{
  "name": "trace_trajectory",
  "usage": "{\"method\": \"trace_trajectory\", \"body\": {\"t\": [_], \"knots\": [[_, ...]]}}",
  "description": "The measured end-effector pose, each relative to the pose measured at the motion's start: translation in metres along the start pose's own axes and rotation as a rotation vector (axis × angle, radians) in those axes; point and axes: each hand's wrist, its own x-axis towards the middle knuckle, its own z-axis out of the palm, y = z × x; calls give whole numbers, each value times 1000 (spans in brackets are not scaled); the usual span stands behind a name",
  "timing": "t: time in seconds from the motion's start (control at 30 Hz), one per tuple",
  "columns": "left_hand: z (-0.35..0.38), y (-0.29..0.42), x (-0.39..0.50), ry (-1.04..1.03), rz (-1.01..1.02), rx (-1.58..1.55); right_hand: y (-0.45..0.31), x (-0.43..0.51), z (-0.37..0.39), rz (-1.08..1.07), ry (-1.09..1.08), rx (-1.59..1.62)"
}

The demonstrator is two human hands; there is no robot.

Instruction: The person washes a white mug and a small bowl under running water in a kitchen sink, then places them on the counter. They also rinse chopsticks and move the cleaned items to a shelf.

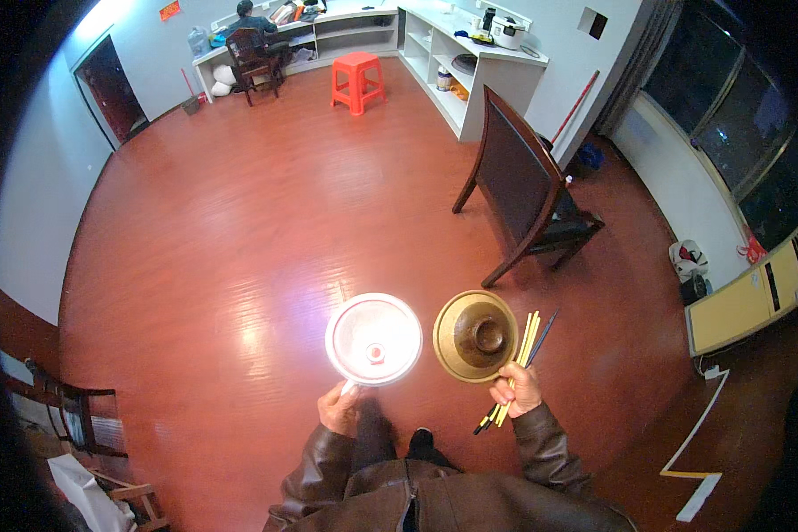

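Observation:
My left hand grips the near edge or handle of a round white lidded dish, which has a small knob near its middle and shines brightly under the light. In my right hand are a brown and tan ceramic lid or upturned bowl with a round foot or knob, and several yellow chopsticks with dark ones beside them. The two round pieces are held side by side above the floor, with a narrow gap between them.
A dark wooden chair stands ahead on the right. Farther off are a red plastic stool, white shelved counters and a seated person. A yellowish cabinet-like unit lies right, near a white floor cable. Wooden furniture stands left.

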Motion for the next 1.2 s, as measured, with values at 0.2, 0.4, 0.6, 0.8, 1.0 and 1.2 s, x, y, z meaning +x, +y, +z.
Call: {"method": "trace_trajectory", "body": {"t": [0.2, 0.4, 0.6, 0.8, 1.0, 1.2], "knots": [[-10, 75, 118, -59, -59, -7, -31, 55, 86, -8, 82, 22], [0, 93, 245, -134, -96, 57, -60, 150, 131, -19, 145, 68], [14, 134, 348, -108, -96, 43, -96, 230, 185, -46, 148, 108], [35, 171, 426, -67, -141, 45, -151, 310, 233, -62, 108, 80], [38, 210, 535, -59, -136, 104, -209, 398, 295, -57, 77, 63], [54, 228, 651, -69, -227, 155, -255, 479, 339, -35, 192, 67]]}}
